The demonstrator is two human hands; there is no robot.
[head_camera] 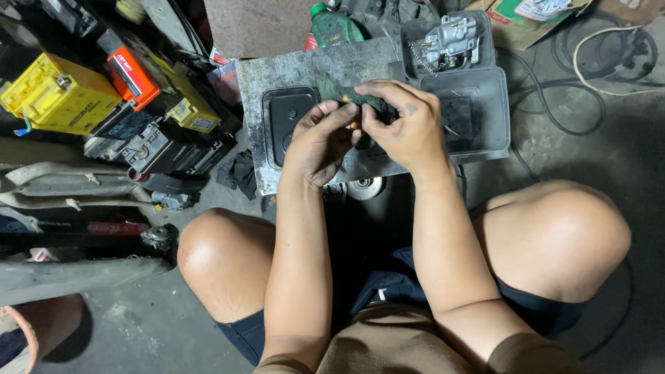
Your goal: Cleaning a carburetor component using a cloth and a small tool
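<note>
- Concrete workshop floor; grey metal slab (pixel 305 69) lies beneath my hands.
- Left hand (pixel 318 142) pinches a small brass part (pixel 354 125).
- Right hand (pixel 409 125) presses a dark green rag (pixel 343 93) around it.
- Carburetor (pixel 451 40) sits in a grey tray (pixel 485 131) beyond my right hand.
- Yellow batteries (pixel 55 93) lie well left.

I'm squatting in a small repair workshop for motor vehicles, working low over the bare, stained concrete floor (pixel 609 159). Vehicle batteries (pixel 59 93) in yellow, orange and black are stacked to my left, beside dusty plastic body panels (pixel 69 183). In front of my knees a grimy metal slab (pixel 305 69) serves as my bench, carrying grey plastic trays (pixel 478 131), one holding a metal carburettor (pixel 450 41). A green oil bottle (pixel 332 28) stands behind it, and black cables (pixel 554 104) lie coiled on the floor.
</note>
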